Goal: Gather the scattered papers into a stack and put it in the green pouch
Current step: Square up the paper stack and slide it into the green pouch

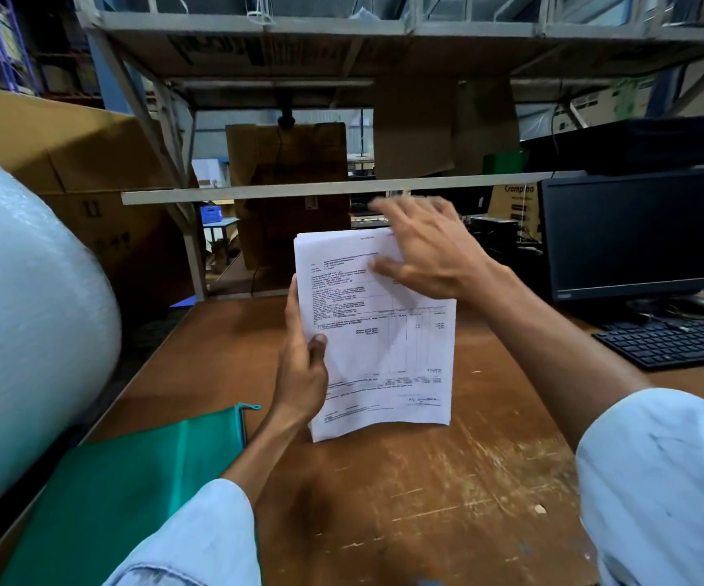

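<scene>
The paper stack point(379, 332) stands upright on the counter point(447, 501), the left hand point(301, 374) pinching its left edge (thumb in front). The right hand point(426, 251) lays its fingers point(388, 209), spread straight, against the top corner. The green pouch point(130, 492) lies nearby, to the left.

We see two arms entering from the bottom edge of the frame, each in a pale blue cloth sleeve that ends partway up the forearm. Our left sleeve point(198, 539), lower centre-left, is softly creased; our right sleeve point(659, 480), lower right, looks bulkier and carries a few faint dark smudges. The left hand point(301, 374) and right hand point(426, 251) are bare.
</scene>
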A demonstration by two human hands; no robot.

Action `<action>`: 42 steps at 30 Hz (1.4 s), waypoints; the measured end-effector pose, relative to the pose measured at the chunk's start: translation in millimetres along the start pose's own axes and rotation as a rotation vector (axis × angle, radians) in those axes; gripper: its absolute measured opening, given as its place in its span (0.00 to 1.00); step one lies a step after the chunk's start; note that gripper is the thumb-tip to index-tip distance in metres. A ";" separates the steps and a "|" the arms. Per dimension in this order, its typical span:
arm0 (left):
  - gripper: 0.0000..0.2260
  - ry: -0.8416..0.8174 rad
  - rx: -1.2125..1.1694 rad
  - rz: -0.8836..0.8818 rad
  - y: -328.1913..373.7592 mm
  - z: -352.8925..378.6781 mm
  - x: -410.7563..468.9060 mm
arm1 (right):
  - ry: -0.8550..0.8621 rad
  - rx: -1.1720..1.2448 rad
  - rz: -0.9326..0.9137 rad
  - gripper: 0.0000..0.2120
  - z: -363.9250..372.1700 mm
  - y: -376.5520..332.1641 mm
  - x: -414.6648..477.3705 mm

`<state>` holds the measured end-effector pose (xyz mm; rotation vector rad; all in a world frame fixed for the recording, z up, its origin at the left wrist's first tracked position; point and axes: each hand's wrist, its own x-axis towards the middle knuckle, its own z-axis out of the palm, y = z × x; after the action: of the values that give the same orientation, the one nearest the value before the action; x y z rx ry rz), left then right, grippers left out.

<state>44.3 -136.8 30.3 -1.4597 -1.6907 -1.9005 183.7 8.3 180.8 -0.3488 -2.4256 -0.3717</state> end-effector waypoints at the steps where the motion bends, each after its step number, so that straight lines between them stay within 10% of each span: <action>1: 0.33 0.003 -0.002 -0.009 0.1 -0.2 -0.3 | -0.021 -0.019 -0.008 0.32 0.1 2.3 -1.4; 19: 0.33 -0.006 -0.013 -0.068 3.2 4.4 -3.7 | 0.052 -0.012 -0.194 0.30 11.8 -63.8 12.1; 27: 0.38 0.017 0.019 -0.051 0.6 4.0 -0.4 | 0.019 -0.052 0.054 0.28 14.4 20.9 -7.8; 31: 0.41 0.018 0.016 -0.080 2.3 5.5 0.1 | 0.078 0.212 0.234 0.35 28.6 54.7 -27.5; 35: 0.38 0.023 0.000 -0.117 -0.3 7.7 0.7 | 0.280 0.981 0.419 0.41 75.2 41.9 -59.6; 42: 0.40 -0.007 0.001 -0.112 -3.2 2.0 4.3 | 0.389 1.094 0.487 0.31 117.1 9.1 -83.0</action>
<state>40.9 -132.2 31.2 -1.4008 -1.8116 -1.9520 183.1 44.8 41.7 -0.3008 -1.7435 0.9745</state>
